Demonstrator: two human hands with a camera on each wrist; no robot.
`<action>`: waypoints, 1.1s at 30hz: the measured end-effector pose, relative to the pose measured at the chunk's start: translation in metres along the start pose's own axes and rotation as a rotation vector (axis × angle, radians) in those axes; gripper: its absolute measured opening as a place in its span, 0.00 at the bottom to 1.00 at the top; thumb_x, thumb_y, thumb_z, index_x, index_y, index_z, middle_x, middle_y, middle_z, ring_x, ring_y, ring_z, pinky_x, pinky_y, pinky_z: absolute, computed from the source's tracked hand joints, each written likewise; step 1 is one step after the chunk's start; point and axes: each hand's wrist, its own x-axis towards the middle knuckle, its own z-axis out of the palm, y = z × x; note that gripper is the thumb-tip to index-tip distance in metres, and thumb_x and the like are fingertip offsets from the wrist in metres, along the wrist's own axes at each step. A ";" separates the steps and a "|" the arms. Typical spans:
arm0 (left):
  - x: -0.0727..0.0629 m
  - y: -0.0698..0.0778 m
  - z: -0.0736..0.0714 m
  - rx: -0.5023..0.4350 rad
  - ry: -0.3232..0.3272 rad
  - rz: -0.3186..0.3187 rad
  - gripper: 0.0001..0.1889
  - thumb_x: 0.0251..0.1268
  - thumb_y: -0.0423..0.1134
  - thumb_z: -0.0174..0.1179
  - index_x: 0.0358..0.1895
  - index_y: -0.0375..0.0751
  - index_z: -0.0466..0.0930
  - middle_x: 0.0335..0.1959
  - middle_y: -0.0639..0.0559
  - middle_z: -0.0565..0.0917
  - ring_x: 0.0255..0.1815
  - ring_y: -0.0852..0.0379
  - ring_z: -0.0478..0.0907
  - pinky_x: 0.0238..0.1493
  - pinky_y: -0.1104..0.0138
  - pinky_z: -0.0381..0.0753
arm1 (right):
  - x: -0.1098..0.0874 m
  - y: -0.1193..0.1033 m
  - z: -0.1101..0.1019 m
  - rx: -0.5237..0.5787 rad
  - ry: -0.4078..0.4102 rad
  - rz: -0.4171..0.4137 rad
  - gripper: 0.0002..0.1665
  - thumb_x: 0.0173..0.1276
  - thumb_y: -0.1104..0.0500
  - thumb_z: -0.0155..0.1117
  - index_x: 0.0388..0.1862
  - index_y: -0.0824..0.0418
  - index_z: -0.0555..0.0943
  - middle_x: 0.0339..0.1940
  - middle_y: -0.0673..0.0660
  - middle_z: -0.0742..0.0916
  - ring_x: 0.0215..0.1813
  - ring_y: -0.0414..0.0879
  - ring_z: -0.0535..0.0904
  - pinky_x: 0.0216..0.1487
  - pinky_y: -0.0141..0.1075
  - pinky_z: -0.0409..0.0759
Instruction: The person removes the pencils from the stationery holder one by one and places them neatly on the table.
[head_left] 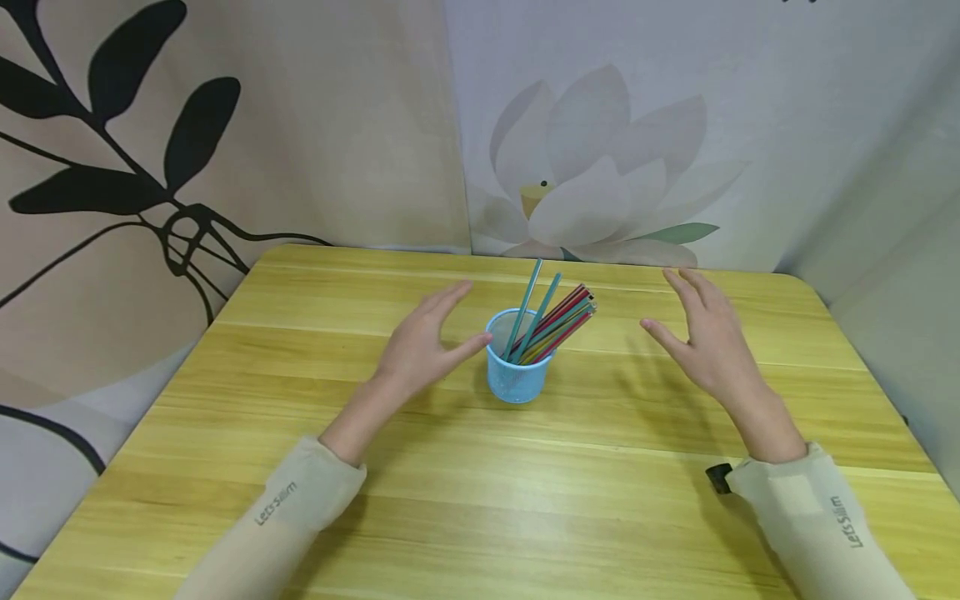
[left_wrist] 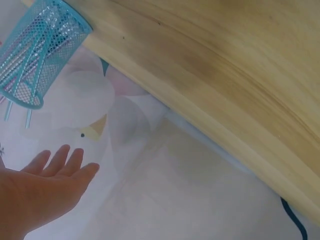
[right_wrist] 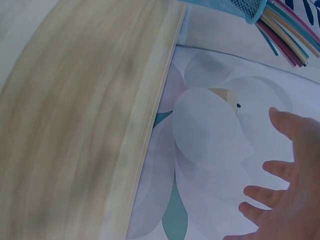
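A light blue mesh pen cup [head_left: 517,382] stands upright near the middle of the table. Several thin coloured sticks [head_left: 558,325], possibly straws, lean in it. Most slant right in a bundle of red, teal, yellow and dark ones; two teal ones rise apart from it. On the cup's left hovers my left hand [head_left: 423,346], fingers extended and thumb toward the rim. The left wrist view shows this hand [left_wrist: 52,187] apart from the cup [left_wrist: 42,55], holding nothing. My right hand [head_left: 708,346] is raised farther off on the right, fingers spread and holding nothing.
The wooden table [head_left: 480,500] has its far edge against a wall covering printed with a large pale flower [head_left: 600,158] and dark leaves [head_left: 127,58]. A small black object [head_left: 718,478] sits at the right sleeve's cuff.
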 end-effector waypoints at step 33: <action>0.003 0.002 0.018 -0.326 0.038 0.055 0.27 0.63 0.44 0.69 0.64 0.40 0.78 0.62 0.44 0.82 0.59 0.49 0.83 0.62 0.62 0.82 | -0.006 -0.039 0.017 0.140 0.034 -0.019 0.32 0.74 0.49 0.62 0.71 0.63 0.70 0.67 0.66 0.77 0.67 0.63 0.72 0.65 0.63 0.71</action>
